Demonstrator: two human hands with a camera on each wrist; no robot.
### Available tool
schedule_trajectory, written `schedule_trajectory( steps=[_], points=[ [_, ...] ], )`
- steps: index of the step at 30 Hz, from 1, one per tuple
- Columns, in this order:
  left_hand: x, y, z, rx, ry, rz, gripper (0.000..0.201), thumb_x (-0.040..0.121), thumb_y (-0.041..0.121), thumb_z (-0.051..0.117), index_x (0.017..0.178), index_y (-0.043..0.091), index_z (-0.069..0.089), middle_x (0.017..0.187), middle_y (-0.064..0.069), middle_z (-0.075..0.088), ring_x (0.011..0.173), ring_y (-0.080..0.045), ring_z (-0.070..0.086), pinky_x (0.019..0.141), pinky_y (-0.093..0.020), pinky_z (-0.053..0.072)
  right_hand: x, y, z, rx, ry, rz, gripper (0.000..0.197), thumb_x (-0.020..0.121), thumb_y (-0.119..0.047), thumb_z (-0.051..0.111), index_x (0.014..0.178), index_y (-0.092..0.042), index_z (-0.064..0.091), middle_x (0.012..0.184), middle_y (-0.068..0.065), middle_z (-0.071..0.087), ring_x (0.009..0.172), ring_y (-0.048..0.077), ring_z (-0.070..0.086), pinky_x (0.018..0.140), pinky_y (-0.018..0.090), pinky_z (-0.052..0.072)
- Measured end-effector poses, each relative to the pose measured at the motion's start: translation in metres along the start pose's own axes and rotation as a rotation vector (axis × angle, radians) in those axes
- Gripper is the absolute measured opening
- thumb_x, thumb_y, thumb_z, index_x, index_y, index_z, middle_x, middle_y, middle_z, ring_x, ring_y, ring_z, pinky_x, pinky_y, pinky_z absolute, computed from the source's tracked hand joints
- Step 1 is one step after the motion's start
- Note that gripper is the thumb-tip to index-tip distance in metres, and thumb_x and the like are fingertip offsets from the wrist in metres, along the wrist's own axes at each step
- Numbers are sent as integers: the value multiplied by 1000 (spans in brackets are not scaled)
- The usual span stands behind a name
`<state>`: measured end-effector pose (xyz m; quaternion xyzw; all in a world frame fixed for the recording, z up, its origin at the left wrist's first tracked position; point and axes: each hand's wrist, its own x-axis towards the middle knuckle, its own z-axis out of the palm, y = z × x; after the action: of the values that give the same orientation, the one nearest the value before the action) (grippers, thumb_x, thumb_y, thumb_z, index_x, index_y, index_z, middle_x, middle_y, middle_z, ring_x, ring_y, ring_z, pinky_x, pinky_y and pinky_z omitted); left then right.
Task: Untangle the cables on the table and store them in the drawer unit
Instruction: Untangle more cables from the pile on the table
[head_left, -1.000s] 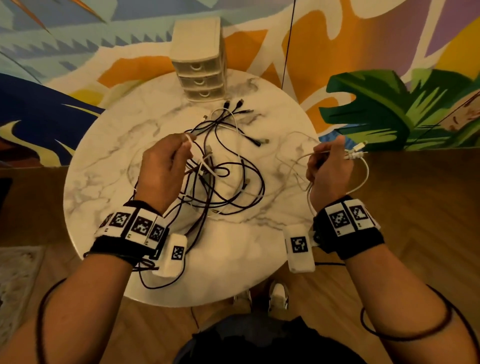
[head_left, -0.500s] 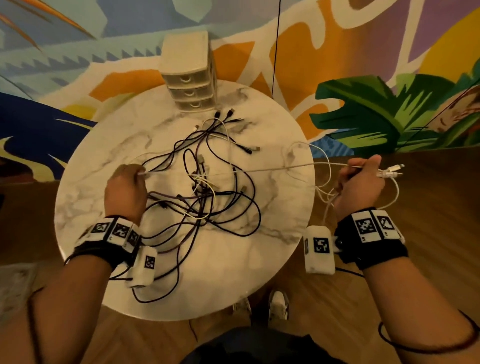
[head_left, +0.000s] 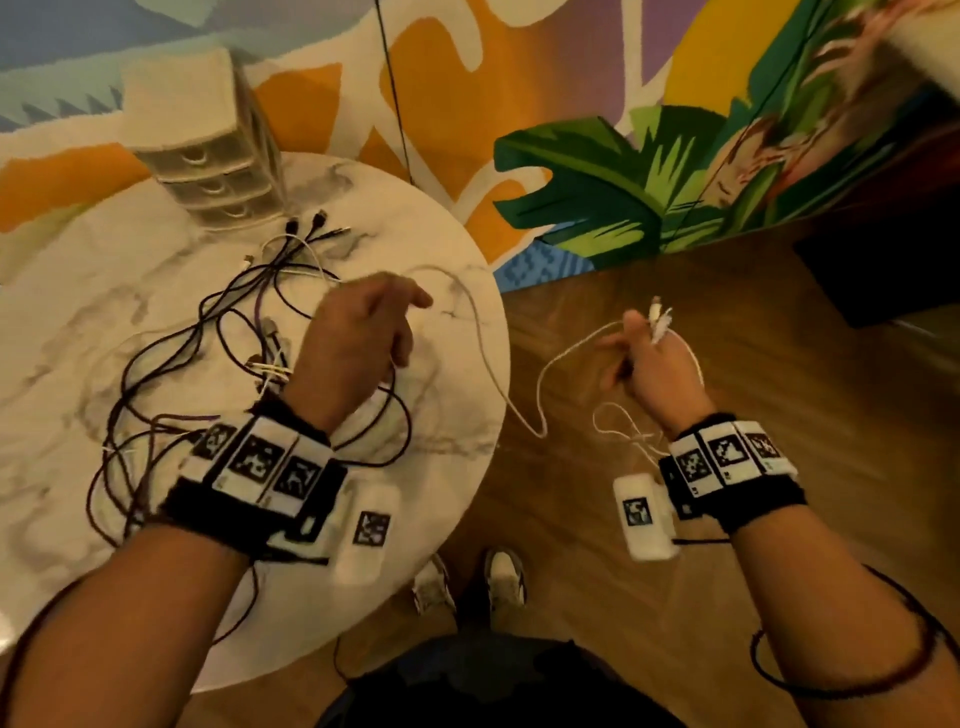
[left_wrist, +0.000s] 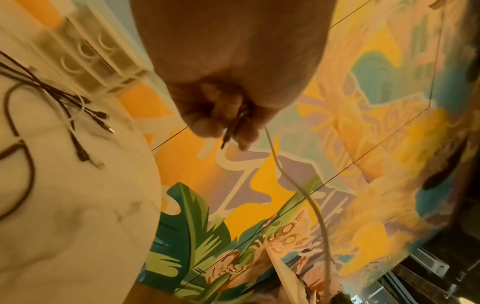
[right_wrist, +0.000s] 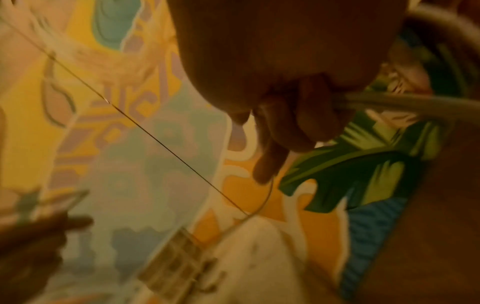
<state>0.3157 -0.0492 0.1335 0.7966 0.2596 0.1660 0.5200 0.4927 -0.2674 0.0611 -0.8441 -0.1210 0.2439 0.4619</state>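
Head view: left hand (head_left: 358, 348) moved right w/ white cable (head_left: 488, 358).

A thin white cable (head_left: 485, 358) sags in a loose arc off the counter's (head_left: 78, 322) right edge, its 2 ends held up apart. Dark cables (head_left: 208, 332) lie knotted in a heap on the marble top. The cream drawer unit (head_left: 202, 135), 3 drawers shut, stands upright behind them.

right hand (head_left: 655, 364) grips white cable (head_left: 488, 358) | dark cables (head_left: 218, 332) tangled — table (head_left: 441, 467)
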Motion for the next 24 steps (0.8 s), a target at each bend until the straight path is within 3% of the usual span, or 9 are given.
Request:
schedule_trajectory(
  steps=[2,4,8,10,13,15,18,20,24],
  points=[
    [21,3,10,-56,146,34,37,100,30,37,87,8,63,46,-5,50,37,-15,41,39,-25,35,-9,42,-17,-145,-105,60,58,98,-51,30,75,-17,71,57,12,66,52,17,62,62,36,49],
    [36,4,24,-91,196,12,37,99,32,37,84,10,63,43,-1,50,36,-16,40,40,-26,36,-24,77,-33,-198,-130,128,60,98,-50,30,72,-15,71,54,12,65,47,12,59,59,29,47],
    [54,1,67,59,-20,51,36,99,29,39,88,6,64,50,-13,53,39,-17,42,41,-27,36,-47,116,-67,-103,-19,144,60,101,-42,29,74,-9,71,48,10,60,41,5,52,57,25,39],
    [64,-2,85,76,-21,56,35,97,30,40,86,8,65,53,-15,54,42,-21,45,42,-27,37,-52,120,-80,-67,14,121,62,101,-42,28,71,-10,71,48,9,59,42,6,52,58,26,38],
    [76,-18,116,62,-151,-46,32,98,33,40,86,14,63,60,-14,58,45,-17,49,46,-27,43,-59,117,-95,-7,56,92,62,101,-43,26,72,-10,70,46,6,57,41,6,50,57,25,37],
    [77,-39,132,196,-288,-112,30,99,36,40,93,16,62,77,-14,65,53,-22,54,58,-35,51,-63,109,-99,45,58,60,61,101,-44,27,73,-13,70,48,7,58,42,6,47,55,25,36],
    [68,-55,151,559,-395,-149,39,98,30,44,133,14,44,120,-19,56,92,-35,59,86,-44,49,-68,91,-105,125,55,14,58,100,-47,26,78,-17,71,57,10,62,43,6,44,49,21,34],
    [60,-44,161,666,-399,-72,49,97,26,47,141,12,33,134,-18,44,114,-37,49,96,-43,41,-72,73,-108,176,54,-27,54,101,-45,26,85,-18,70,66,10,65,46,7,45,47,18,34],
    [32,24,186,453,-627,218,47,86,26,65,130,20,49,127,-3,50,109,-21,55,90,-31,46,-73,37,-107,124,89,-193,44,102,-36,26,101,-21,68,96,-1,68,82,7,58,70,18,41]
  ],
)
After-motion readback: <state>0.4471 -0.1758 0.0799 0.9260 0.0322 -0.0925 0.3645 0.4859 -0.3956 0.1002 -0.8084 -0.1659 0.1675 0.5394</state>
